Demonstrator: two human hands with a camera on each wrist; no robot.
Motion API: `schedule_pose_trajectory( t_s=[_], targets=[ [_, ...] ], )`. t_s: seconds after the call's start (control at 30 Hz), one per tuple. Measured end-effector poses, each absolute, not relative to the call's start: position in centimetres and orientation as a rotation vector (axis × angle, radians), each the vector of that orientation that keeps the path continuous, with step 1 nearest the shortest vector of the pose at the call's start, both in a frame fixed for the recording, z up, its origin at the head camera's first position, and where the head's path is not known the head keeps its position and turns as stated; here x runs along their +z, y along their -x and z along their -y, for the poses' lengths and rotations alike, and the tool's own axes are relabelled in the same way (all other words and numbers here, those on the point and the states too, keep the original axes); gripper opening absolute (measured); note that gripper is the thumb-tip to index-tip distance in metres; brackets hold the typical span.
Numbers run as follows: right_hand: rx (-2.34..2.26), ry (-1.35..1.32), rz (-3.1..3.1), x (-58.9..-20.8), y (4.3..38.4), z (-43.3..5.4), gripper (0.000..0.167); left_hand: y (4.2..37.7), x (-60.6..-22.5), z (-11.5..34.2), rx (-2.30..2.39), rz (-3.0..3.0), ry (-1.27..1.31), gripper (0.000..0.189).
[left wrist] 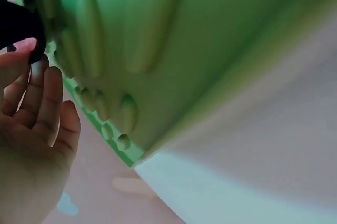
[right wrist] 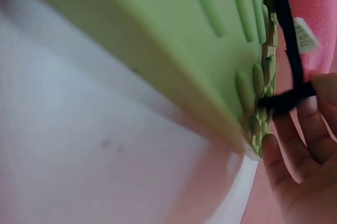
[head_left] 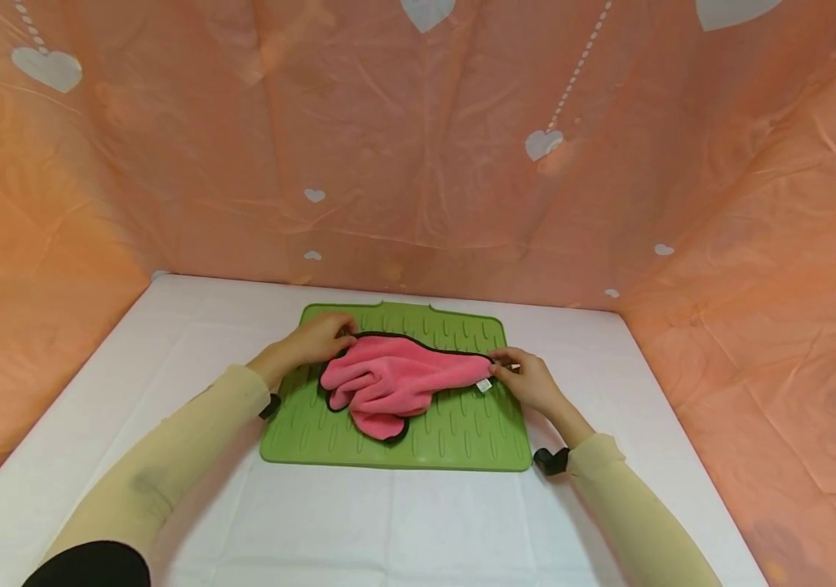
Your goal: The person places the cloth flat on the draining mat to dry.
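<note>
A pink cloth with black edging lies bunched and wrinkled over a green ribbed mat. At its upper left corner my left hand pinches the black edge; the left wrist view shows thumb and fingers meeting on that edge. My right hand pinches the right corner, close to a small white tag. In the right wrist view the cloth rises from the thumb and fingers of my right hand. The lower left part of the cloth is folded in on itself.
The mat rests on a white-covered table. Orange sheeting with white hearts encloses the back and both sides. Black straps are at both wrists.
</note>
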State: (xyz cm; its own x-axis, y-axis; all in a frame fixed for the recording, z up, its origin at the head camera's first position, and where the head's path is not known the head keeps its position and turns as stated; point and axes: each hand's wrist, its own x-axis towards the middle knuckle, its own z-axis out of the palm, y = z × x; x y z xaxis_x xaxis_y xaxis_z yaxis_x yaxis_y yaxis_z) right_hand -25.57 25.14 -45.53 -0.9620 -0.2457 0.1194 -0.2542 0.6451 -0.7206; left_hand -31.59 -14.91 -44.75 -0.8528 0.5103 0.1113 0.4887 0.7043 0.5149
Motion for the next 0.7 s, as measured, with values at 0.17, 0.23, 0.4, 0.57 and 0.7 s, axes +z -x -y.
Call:
schedule_pose_trajectory(
  t_s=[0.17,0.23,0.4,0.57,0.7],
  targets=[
    [1.284,-0.417,2.770,-45.2,25.7,-25.1,0.027,30.9,-44.0,15.2,1.046,-2.844,-0.791,0.015],
    [1.304,-0.401,2.747,-44.9,25.8,-25.0,0.027,30.6,-43.7,15.4,1.116,-2.839,-0.777,0.015],
    [1.433,-0.321,2.701,-44.1,26.2,-25.0,0.027,30.3,-43.0,16.0,1.225,-2.845,-0.728,0.017],
    [1.444,-0.316,2.688,-43.4,27.3,-25.3,0.025,30.3,-42.7,16.7,1.272,-2.846,-0.677,0.020],
    [1.382,-0.351,2.699,-43.1,28.9,-25.4,0.022,30.4,-42.8,17.2,1.284,-2.844,-0.655,0.020]
  ],
)
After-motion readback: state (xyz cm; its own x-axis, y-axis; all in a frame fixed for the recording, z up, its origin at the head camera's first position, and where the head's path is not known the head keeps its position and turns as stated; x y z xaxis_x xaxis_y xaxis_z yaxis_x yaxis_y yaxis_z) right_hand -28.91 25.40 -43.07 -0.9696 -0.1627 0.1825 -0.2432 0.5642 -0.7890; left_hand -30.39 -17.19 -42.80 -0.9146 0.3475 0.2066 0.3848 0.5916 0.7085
